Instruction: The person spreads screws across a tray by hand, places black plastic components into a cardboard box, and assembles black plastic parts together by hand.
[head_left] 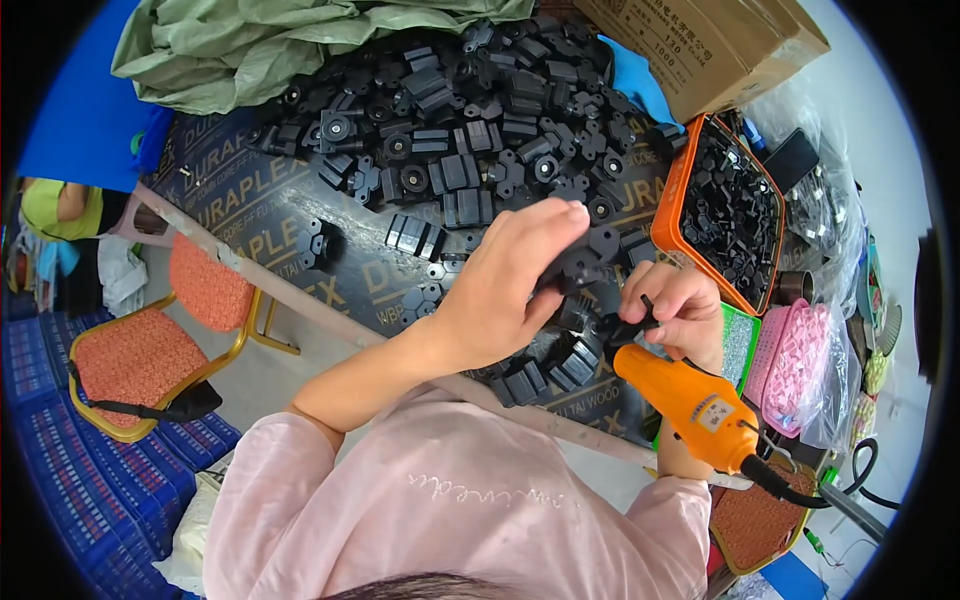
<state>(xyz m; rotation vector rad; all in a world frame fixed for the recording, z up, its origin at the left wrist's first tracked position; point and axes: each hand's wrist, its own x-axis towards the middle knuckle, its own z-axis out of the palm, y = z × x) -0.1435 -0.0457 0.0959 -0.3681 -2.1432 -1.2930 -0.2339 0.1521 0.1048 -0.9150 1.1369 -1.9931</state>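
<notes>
My left hand [505, 275] is closed round a black plastic housing [580, 262] with rounded lobes, lifted over the table. The fingers of my right hand [680, 305] are pinched on a small black piece [645, 308], whose exact shape is partly hidden by the fingertips. Just below that hand lies an orange electric screwdriver [685, 400], its black nose pointing toward the left hand and its cable running off to the lower right. Between my arms, several black housings [520, 380] rest near the table's front edge.
A large pile of black housings [450, 120] covers the far table [270, 200]. To the right stand an orange box [664, 215] of small black parts, a green tray [738, 350] and a pink basket [765, 370]. A cardboard box [710, 50] and green cloth [240, 50] lie beyond. Chairs [140, 365] stand left.
</notes>
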